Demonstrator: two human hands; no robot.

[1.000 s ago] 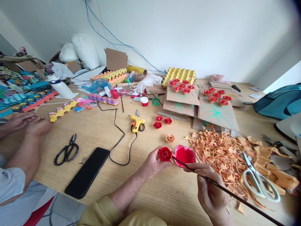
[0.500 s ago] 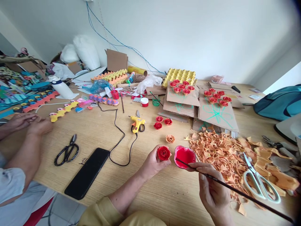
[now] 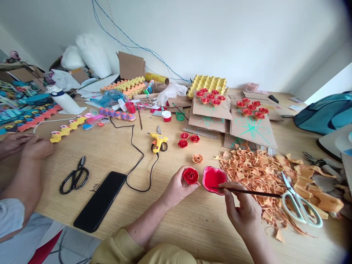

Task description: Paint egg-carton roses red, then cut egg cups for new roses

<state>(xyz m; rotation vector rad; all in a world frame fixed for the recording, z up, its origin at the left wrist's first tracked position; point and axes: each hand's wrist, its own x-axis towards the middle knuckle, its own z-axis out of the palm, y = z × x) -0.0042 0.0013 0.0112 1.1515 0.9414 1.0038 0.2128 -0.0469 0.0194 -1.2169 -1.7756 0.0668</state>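
Note:
My left hand [image 3: 178, 186] holds a red paper rose [image 3: 190, 176] between thumb and fingers, its petals facing up. In my right hand [image 3: 243, 209] is a long dark paintbrush [image 3: 255, 192], pinched near its front end. The brush tip reaches into a small scalloped bowl of red paint [image 3: 215, 179], just right of the rose. An unpainted orange rose [image 3: 197, 158] sits on the table behind the bowl. Three red roses [image 3: 183, 143] stand farther back.
Orange carton scraps [image 3: 247, 167] and white-handled scissors [image 3: 301, 209] lie right. Cardboard sheets [image 3: 251, 128] carry several red roses. A yellow glue gun [image 3: 158, 142], black phone [image 3: 100, 201] and black scissors [image 3: 74, 178] lie left. A co-worker's hands [image 3: 35, 146] are at far left.
The paintbrush has swung to a flatter angle, its rear end moving up, with its tip still in the paint bowl. The left hand keeps hold of the rose. The view has shifted slightly.

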